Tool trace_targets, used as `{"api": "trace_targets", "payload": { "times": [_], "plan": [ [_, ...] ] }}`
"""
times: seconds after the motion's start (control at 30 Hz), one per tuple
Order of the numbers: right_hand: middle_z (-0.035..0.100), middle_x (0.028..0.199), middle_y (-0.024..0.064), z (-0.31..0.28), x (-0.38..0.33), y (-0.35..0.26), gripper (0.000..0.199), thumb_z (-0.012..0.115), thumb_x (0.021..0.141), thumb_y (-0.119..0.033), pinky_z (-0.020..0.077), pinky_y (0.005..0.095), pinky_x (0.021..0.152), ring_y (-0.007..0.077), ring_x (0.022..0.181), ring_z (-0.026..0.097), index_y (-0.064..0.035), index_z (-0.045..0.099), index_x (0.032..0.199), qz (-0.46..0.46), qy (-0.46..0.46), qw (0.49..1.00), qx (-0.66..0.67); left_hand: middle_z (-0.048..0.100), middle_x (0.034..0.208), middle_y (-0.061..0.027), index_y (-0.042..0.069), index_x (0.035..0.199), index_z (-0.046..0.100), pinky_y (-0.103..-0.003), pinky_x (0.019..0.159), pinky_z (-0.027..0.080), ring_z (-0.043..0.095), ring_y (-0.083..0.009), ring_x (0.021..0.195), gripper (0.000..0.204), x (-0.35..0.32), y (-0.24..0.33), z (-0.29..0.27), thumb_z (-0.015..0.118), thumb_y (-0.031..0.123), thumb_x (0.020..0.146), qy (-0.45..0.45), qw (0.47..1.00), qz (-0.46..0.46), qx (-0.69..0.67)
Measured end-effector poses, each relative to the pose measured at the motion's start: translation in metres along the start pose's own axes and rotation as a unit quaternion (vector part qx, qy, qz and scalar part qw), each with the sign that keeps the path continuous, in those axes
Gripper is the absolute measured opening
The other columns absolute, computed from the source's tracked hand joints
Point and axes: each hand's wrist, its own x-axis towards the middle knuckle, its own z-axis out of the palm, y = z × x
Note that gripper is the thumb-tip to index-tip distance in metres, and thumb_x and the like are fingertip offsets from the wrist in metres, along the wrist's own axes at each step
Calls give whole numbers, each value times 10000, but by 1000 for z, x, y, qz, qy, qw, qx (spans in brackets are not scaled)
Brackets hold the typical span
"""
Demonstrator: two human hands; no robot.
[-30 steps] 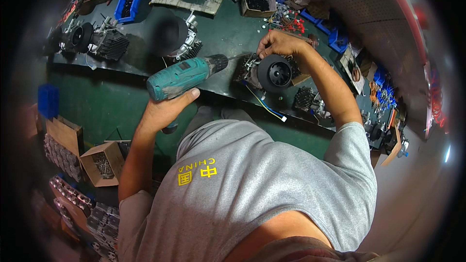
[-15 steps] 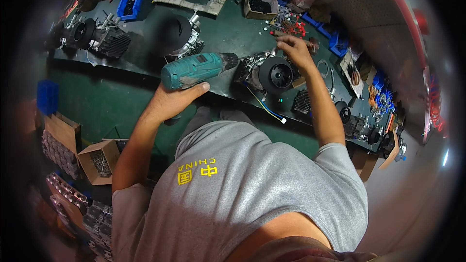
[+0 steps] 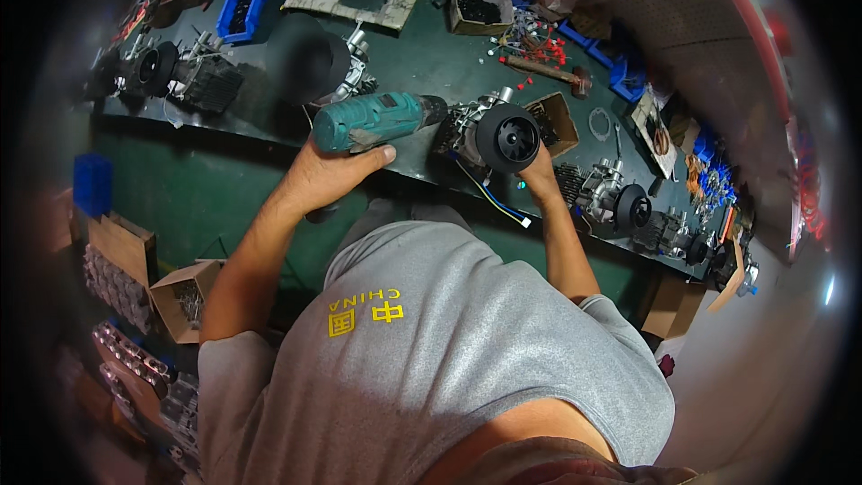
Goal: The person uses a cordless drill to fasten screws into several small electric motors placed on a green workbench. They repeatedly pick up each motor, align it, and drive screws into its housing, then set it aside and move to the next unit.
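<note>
Half hidden behind the fan (image 3: 510, 137), the right hand (image 3: 540, 177) seemingly steadied the unit (image 3: 468, 128) near the front edge of the bench (image 3: 426, 63), its finger spread and hold impossible to tell, while the left hand (image 3: 330, 172) was wrapped round the drill (image 3: 370, 121), apparently to aim it sideways.

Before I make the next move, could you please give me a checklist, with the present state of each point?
1. Drill firmly held: ok, the left hand is wrapped around it.
2. Drill aimed at the metal unit: ok, its chuck points there.
3. Drill tip properly seated: cannot tell, too small and dark.
4. Right hand gripping the unit: cannot tell, the black fan wheel partly hides the fingers.
5. White connector well back from the edge: not ok, it is at the bench's front edge.
6. Hammer away from both hands: ok.
</note>
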Motion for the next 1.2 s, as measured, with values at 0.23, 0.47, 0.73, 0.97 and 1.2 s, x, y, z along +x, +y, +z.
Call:
{"api": "trace_targets", "payload": {
  "times": [0.23,0.47,0.73,0.97,1.2],
  "plan": [
    [665,1212,55,1,10,16,564,815,792,-150,467,314,992,167,1102,612,-54,596,1303,-11,-11,999,-31,730,1024,-150,93,1164,669,-414,838,560,709,-330,925,447,57,86,-21,805,239,765,-109,933,91,331],
    [683,1173,62,-8,11,37,481,784,822,-162,472,302,961,158,1064,618,-31,618,1254,-17,11,998,-56,724,946,-210,21,1019,728,-436,800,576,715,-348,915,303,129,174,40,724,161,750,-298,743,118,587],
    [703,995,32,7,12,20,343,760,819,-178,504,306,799,144,874,608,-28,680,1117,-92,22,994,-46,732,933,-181,19,948,752,-442,764,583,728,-317,877,228,142,184,64,689,148,771,-322,675,89,658],
    [682,1174,49,2,10,29,506,791,813,-136,467,288,971,141,1067,609,-24,612,1273,-59,12,998,9,721,942,-215,10,932,727,-453,803,570,708,-376,914,237,133,184,54,711,155,744,-280,737,134,601],
    [669,1221,68,-2,10,35,655,821,788,-141,468,293,999,149,1098,619,-32,569,1383,-78,43,996,-14,718,947,-190,52,1045,679,-471,850,538,677,-391,964,338,127,187,42,754,195,748,-272,766,91,575]
  ]
}}
